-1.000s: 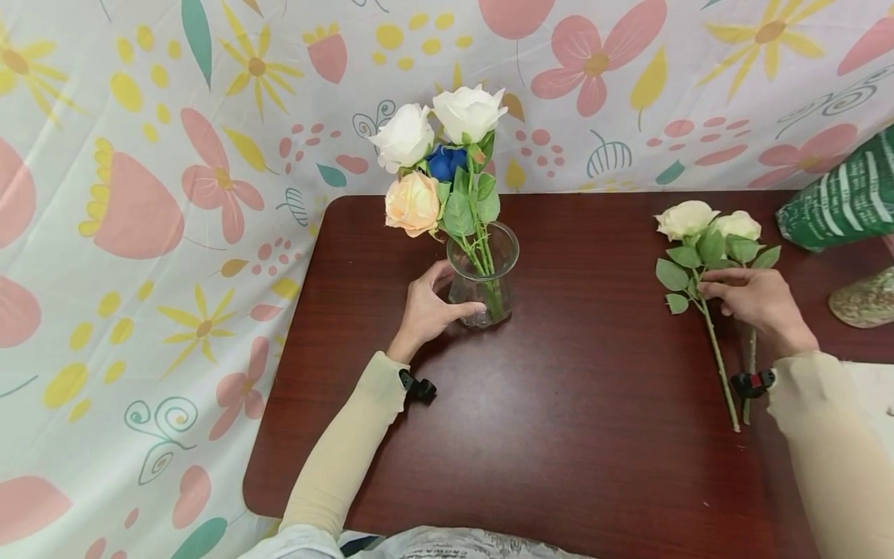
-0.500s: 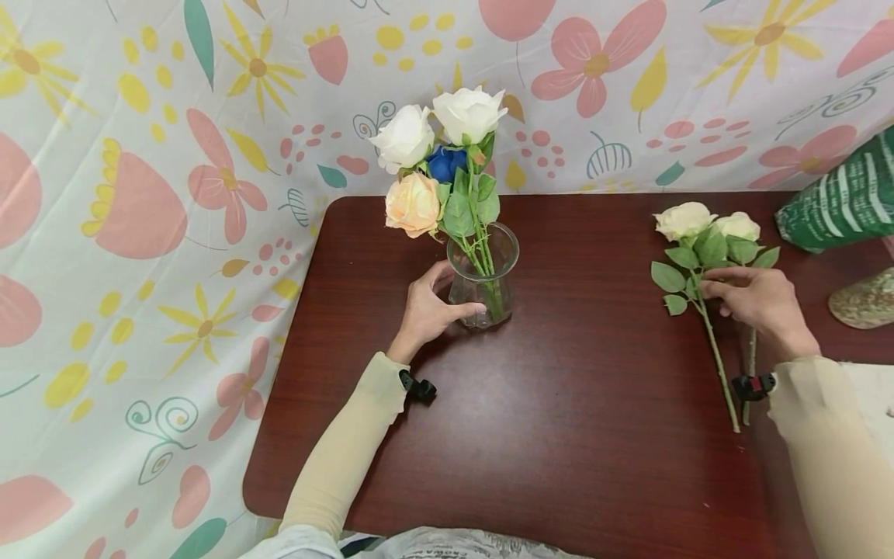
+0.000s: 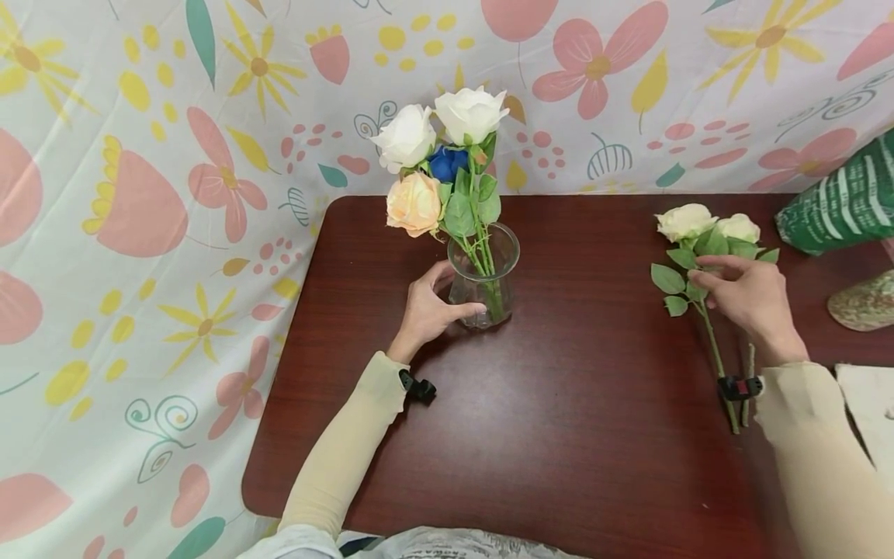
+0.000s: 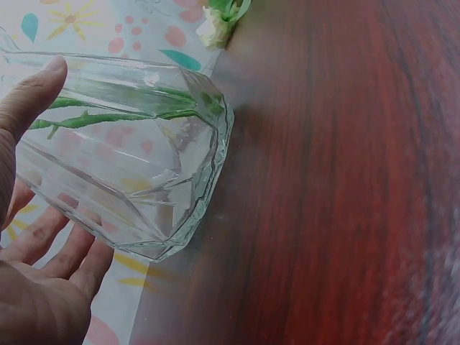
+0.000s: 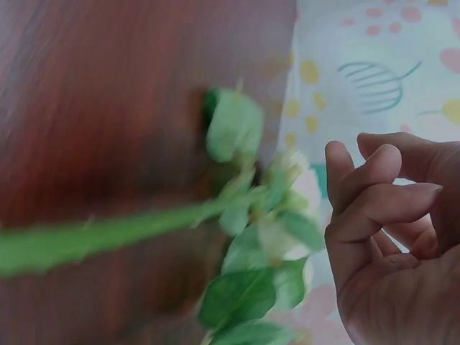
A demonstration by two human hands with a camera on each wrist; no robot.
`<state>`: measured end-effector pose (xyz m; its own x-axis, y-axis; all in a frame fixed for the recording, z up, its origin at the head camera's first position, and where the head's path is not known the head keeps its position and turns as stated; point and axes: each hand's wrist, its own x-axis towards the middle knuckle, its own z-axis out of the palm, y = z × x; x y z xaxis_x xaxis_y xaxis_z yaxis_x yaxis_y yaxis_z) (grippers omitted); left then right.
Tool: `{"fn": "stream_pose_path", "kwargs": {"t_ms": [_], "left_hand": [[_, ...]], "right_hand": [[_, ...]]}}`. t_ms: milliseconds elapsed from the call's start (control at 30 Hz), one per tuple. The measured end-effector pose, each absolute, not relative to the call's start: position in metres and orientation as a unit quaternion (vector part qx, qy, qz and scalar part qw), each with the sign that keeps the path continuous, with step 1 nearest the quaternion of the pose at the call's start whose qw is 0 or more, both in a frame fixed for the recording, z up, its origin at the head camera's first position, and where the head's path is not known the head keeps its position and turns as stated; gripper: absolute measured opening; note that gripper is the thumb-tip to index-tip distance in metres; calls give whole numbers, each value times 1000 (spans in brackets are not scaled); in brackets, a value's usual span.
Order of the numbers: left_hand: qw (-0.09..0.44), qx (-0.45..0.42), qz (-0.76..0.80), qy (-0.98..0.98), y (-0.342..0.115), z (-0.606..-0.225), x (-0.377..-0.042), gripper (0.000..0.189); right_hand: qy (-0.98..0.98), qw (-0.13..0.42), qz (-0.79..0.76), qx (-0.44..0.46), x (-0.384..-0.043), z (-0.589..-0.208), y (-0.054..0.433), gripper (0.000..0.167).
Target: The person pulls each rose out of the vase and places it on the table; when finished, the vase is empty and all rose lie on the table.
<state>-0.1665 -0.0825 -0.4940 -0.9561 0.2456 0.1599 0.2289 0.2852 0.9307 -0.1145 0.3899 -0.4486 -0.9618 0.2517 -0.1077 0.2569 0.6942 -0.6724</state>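
Note:
My left hand [image 3: 426, 310] holds the side of a clear glass vase [image 3: 461, 289], thumb in front and fingers behind. From the vase rise two white roses [image 3: 471, 115], a peach rose [image 3: 414, 203] and a blue rose [image 3: 447, 163]. In the left wrist view, green stems [image 4: 93, 118] show through the faceted glass. At the right lie two cream roses [image 3: 686, 223] with leaves and long stems [image 3: 712, 334]. Above their leaves is my right hand [image 3: 753, 303]. In the right wrist view its fingers [image 5: 359, 230] are loosely bent, apart from the blurred stem [image 5: 129, 237].
A dark red-brown table [image 3: 580, 411] bears everything. Behind and left hangs a flower-patterned cloth [image 3: 209, 310]. A green patterned thing [image 3: 841, 198], a speckled object [image 3: 862, 301] and a white sheet-like thing [image 3: 869, 400] are at the right.
My right hand has shifted slightly left over the cream roses, its thumb and fingers now spread apart instead of close about the stem. My left hand and the vase stay put.

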Motion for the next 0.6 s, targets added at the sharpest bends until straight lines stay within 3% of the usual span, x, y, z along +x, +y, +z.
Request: {"fn": "stream_pose_path", "kwargs": {"t_ms": [600], "left_hand": [[6,155,583,798,-83,-495,-167,73]], "right_hand": [[865,-99,-487,67,-120,-399,289,31]]}}
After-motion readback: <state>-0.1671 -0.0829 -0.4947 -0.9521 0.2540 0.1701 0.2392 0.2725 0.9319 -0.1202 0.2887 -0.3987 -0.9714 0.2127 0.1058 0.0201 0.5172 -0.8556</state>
